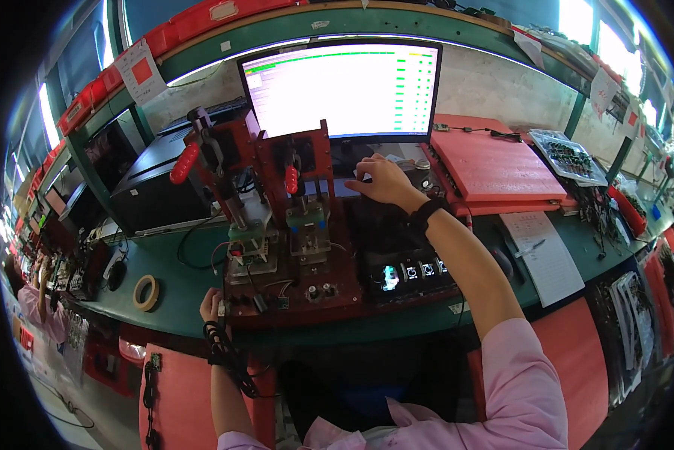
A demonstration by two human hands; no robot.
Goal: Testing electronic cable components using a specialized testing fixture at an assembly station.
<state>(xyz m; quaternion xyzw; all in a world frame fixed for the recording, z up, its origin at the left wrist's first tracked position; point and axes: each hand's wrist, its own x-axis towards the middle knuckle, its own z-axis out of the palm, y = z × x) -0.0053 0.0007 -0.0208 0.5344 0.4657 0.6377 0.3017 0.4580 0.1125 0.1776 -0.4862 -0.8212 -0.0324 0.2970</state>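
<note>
My right hand [386, 181] reaches over the bench in front of the monitor, its fingers curved and the thumb apart from them. Nothing shows between them. My left hand [211, 305] is closed at the front left corner of a dark red test fixture [326, 294]; what it grips, if anything, is hidden. Two toggle clamps rise from this fixture, one with a red handle [185, 163] out to the left, the other with a red handle [291, 180] hanging down. Beneath the left clamp sits a green circuit board [248, 246].
Behind the fixture stands a lit monitor [344, 90]. Red foam sheets [494, 161] and a tray of small parts [570, 156] lie to the right, near a paper sheet [543, 259] with a pen. A tape roll [146, 293] rests at left. A dark cable hangs by my left wrist.
</note>
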